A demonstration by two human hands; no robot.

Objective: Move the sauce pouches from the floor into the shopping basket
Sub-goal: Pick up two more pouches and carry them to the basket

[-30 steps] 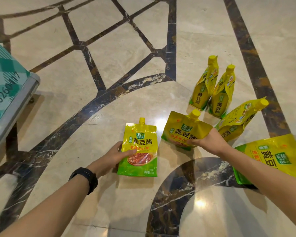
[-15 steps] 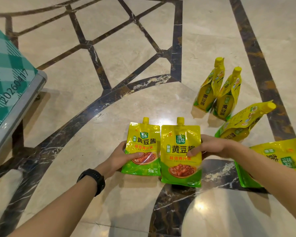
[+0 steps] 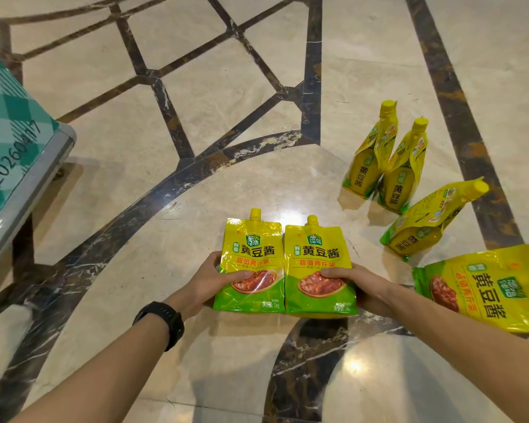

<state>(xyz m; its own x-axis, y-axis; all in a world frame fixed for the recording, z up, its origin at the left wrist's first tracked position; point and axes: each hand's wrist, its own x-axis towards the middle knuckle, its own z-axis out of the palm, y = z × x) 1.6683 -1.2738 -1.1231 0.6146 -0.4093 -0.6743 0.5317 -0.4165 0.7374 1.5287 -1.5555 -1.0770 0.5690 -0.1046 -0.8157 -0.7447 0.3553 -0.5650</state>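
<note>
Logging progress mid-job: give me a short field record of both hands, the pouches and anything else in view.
left hand: grips yellow-green spouted plastic sauce pouch
right hand: grips second matching pouch, beside the first
on marble floor: far upright pouch, near upright pouch, leaning pouch, flat pouch
left edge: green checked surface, grey rim
shopping basket: not identifiable
</note>
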